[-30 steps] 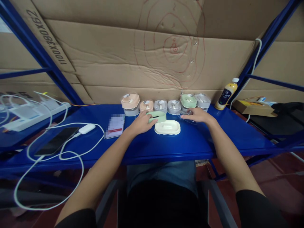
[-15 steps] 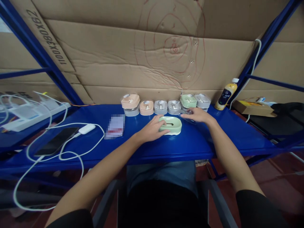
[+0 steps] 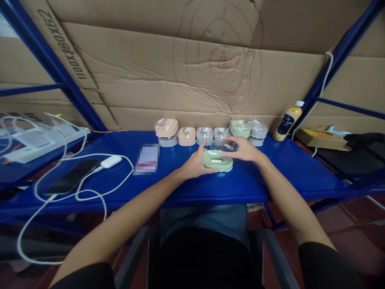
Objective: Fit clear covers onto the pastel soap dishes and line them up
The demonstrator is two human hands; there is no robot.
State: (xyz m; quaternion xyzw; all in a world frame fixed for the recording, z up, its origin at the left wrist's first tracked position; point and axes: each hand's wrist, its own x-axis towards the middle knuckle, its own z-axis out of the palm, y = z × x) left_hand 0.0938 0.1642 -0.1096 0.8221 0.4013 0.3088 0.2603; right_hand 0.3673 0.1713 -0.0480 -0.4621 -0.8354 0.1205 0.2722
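A pale green oval dish (image 3: pixel 214 163), like a soap dish, sits on the blue tabletop in front of me, with a cream edge below and a light bar in its middle slot. My left hand (image 3: pixel 197 162) grips its left end, thumb along the near side and fingers behind. Just over the dish's far right side, my right hand (image 3: pixel 243 149) holds a clear plastic cover (image 3: pixel 217 147), tilted; its outline is hard to make out. Behind stand similar covered dishes: a peach one (image 3: pixel 187 136), a grey one (image 3: pixel 205 136) and a second grey one (image 3: pixel 221 133).
Stacked dishes stand at the back, peach on top (image 3: pixel 166 127) at left, green (image 3: pixel 240 128) and grey (image 3: pixel 258 127) at right. A juice bottle (image 3: pixel 287 122) leans far right. Left lie a phone (image 3: pixel 146 158), a dark phone (image 3: pixel 72 177) and looping white cable (image 3: pixel 129 160).
My left hand set the green ring onto the cream base and stayed on it. My right hand moved left, bringing the clear cover from the table's right side toward the dish.
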